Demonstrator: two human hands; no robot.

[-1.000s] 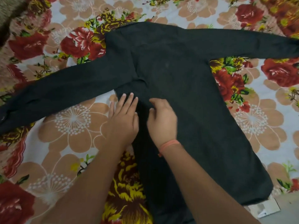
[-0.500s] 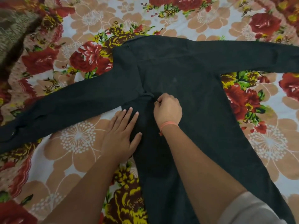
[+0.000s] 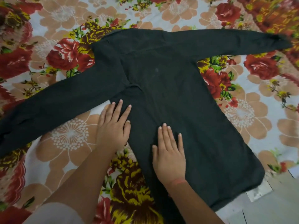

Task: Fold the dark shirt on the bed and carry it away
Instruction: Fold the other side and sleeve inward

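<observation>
From the head view, the dark shirt (image 3: 169, 88) lies spread flat on the flowered bedsheet (image 3: 69, 135), both sleeves stretched out sideways. My left hand (image 3: 113, 126) rests flat at the shirt's side edge under the armpit, fingers straight and slightly apart. My right hand (image 3: 169, 154) presses flat on the body, fingers straight, gripping nothing. I judge I am smoothing the cloth, with no fold made yet. Next I need to pinch one sleeve (image 3: 56, 104) and bring it across.
</observation>
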